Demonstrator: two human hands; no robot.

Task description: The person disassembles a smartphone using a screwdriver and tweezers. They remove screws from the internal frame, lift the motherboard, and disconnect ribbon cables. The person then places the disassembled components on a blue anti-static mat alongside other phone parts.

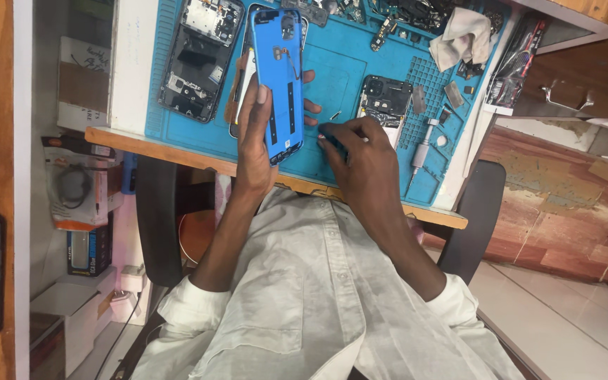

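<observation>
- Blue silicone work mat (332,77) covers the bench top, parts spread across it.
- Far left on the mat: opened phone chassis (200,56), dark internals showing, nobody touching it.
- Left hand (256,144): forearm runs up from the white shirt (318,295), wrist straight, palm wrapped round the blue phone back cover (277,81). Thumb lies along the cover's face, fingertips (311,105) show past its right edge. Grip closed on the cover, which stands roughly upright above the mat's near edge.
- Right hand (360,158): just right of the cover, knuckles up, fingers curled tight, pinched on a small dark tool (332,141) whose tip points at the cover's lower right corner. Contact with the cover: cannot tell.
- Behind the right hand: second opened phone (383,102) flat on the mat.
- Right of it: silver screwdriver (421,151) lying on the mat.
- Top right: crumpled white cloth (462,39) on the mat.
</observation>
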